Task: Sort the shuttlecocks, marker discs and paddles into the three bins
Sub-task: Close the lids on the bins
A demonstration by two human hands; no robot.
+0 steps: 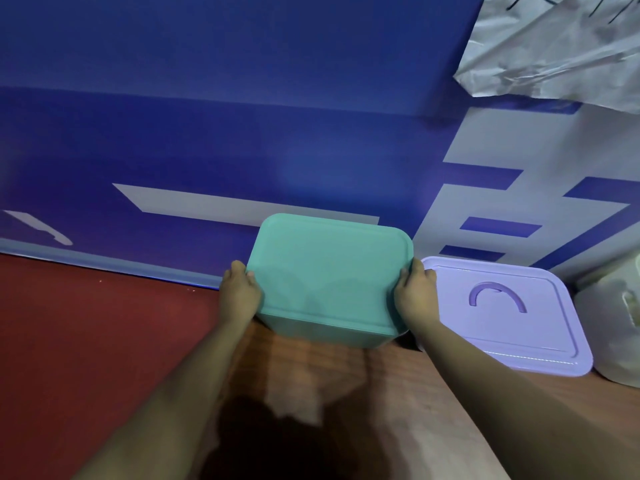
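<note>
Nearest us, a dark shadow [270,438] spreads over the wood-grain counter [346,393], w/ both bare forearms reaching fwd on either side of it. At the far end of the arms we see the teal bin [329,271] gripped between the two hands. The left hand [239,292] clasps its left edge w/ the thumb lying on the top rim, and the right hand [415,296] clasps the right edge the same way, fingers wrapped down the sides and mostly hidden. A flat, smooth teal face is turned up toward us; whether that's a lid or the bin's underside we can't tell. Its near lower edge sits at the counter, though contact isn't clear. Just beside it on the right, nearly touching the right hand, stands the purple bin [502,323], lid on, w/ an arched purple handle [497,296] in the lid's middle. Past that, at the frame's right edge, sits a whitish plastic bag [616,323], contents unclear. Left of the counter we see red floor [86,341]. Behind everything runs a blue banner [242,133] w/ big white blocks, and a crumpled silvery sheet [561,46] hangs over its top right corner.
</note>
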